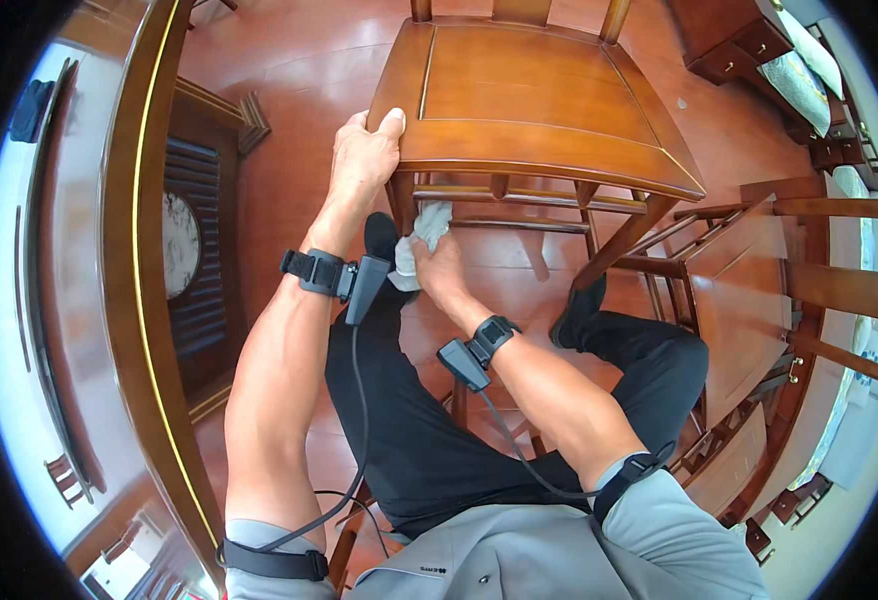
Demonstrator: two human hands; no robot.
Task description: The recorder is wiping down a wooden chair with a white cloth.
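A wooden chair [536, 97] with a glossy panelled seat stands before me, its front edge towards me. My left hand [368, 150] grips the seat's left front corner, thumb on top. Lower down, my right hand [439, 262] holds a pale cloth [431, 225] against or close beside the chair's left front leg [402, 201], below the seat. Part of the cloth hangs beneath the fingers, over my dark shoe and trouser leg. The fingertips of my right hand are partly hidden by the cloth. Both wrists wear black straps with small grey devices and cables.
A long table [128, 262] with a polished top and a gold line runs along the left. Below its edge is a dark panel with a round marble-like inset [182, 244]. Another wooden chair [739, 300] stands at the right. Drawered furniture [739, 45] is at the upper right.
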